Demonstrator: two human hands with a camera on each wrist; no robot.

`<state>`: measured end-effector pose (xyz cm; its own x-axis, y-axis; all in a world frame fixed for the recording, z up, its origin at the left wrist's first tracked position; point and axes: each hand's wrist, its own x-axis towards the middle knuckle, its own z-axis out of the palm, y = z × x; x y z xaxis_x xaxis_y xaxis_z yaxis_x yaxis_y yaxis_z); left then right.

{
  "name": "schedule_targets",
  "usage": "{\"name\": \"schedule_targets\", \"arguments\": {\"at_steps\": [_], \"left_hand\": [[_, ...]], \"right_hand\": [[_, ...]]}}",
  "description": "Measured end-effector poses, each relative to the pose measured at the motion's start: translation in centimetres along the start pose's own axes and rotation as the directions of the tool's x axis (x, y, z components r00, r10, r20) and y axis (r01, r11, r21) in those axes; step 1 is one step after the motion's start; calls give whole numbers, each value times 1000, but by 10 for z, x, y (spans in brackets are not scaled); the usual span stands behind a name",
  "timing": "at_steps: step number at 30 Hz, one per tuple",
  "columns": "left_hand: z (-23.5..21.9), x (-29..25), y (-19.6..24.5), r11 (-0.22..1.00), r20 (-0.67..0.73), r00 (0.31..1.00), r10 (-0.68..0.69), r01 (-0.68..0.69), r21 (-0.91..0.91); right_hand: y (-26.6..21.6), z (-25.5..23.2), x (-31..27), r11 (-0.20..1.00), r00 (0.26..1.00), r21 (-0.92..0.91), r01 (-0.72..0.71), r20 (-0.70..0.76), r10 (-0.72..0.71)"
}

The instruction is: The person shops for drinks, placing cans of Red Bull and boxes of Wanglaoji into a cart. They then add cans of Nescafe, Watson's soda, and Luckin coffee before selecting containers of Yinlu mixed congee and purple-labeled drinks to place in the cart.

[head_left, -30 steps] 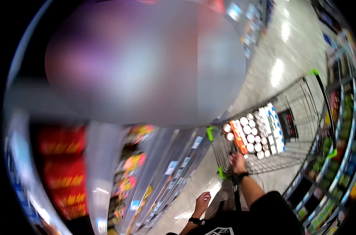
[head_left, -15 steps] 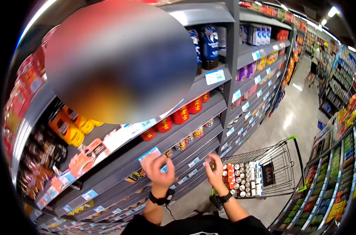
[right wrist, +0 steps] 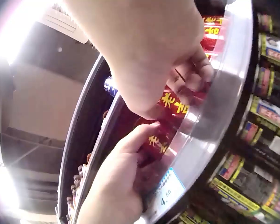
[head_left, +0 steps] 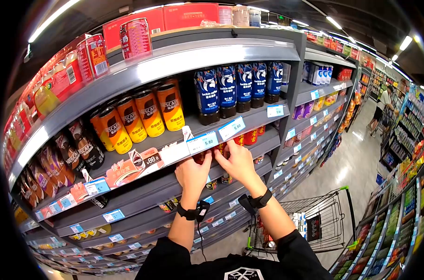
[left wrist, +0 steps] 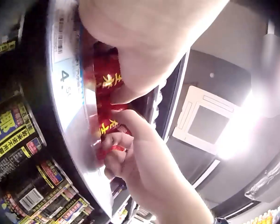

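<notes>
Both hands reach into the shelf below the blue coffee bottles, at a row of red drink cans with yellow characters. My left hand has its thumb along one red can in the right wrist view; most of its other fingers are hidden. Close beside it, my right hand holds the neighbouring red can, its fingers curled at the can's front. Thumbs nearly meet between the two cans. A clear shelf lip runs in front of them.
Price tags hang from the shelf edge just above the hands. Yellow-orange coffee cans and blue coffee bottles stand on that upper shelf. A shopping cart with packs inside stands at the right. Another person is far down the aisle.
First the right hand was at the cart and the left hung low. Both rose towards the shelf, then went in among the red cans. The view has swung up to the shelves.
</notes>
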<state>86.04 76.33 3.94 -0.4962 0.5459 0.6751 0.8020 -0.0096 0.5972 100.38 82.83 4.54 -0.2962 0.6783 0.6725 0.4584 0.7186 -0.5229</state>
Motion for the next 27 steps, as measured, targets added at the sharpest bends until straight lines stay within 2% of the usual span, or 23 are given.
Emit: {"name": "schedule_targets", "arguments": {"at_steps": [2,4,5,7,8,10,14,15,16,17,18,20,21,24,26,27], "left_hand": [[2,3,-3,999,47,998,-38,37,24],[-5,3,5,995,109,990,-89,92,-25],[-3,1,3,995,109,990,-92,96,-23],[5,-1,-1,998,-11,999,-44,44,40],[5,-1,1,998,-14,999,-44,44,41],[5,-2,4,999,-82,996,-36,37,15],[6,-2,-3,999,-45,998,-40,40,-9],[7,-3,-4,997,-77,995,-63,58,-60],[7,-4,-4,991,-110,990,-88,75,-111],[5,-4,-1,986,-169,983,-71,44,-158],[5,-4,0,989,-163,985,-60,37,-140],[6,-3,0,953,-340,940,-15,-89,-290],[0,-3,6,920,-350,937,-8,-130,-369],[-6,-4,-7,894,-266,964,11,-128,-428],[-16,-7,-14,944,-301,933,199,-265,-195],[-21,-11,-17,952,-250,951,183,-235,-198]], "right_hand": [[-1,4,4,1000,1000,-2,-20,-20,20],[-2,9,4,999,991,-30,14,-129,-18],[-2,12,3,1000,992,-28,14,-126,-17],[-2,19,3,995,956,70,74,-289,-51],[-5,21,3,995,956,71,76,-289,-53],[-11,24,-1,993,947,120,-9,-317,47],[-14,27,-5,991,932,136,-7,-357,55],[-13,27,-5,998,909,21,65,-413,-51],[-12,27,-4,998,907,30,58,-420,-40],[-10,28,-3,994,907,-32,108,-407,-111],[-9,31,-4,984,904,-89,154,-390,-177],[-6,31,-3,972,881,-98,215,-410,-237],[-4,31,-2,959,874,-122,257,-393,-285],[-1,30,-4,927,874,-176,333,-311,-373],[2,34,-3,912,835,-154,381,-366,-411],[5,38,-3,913,840,-145,381,-359,-407]]}}
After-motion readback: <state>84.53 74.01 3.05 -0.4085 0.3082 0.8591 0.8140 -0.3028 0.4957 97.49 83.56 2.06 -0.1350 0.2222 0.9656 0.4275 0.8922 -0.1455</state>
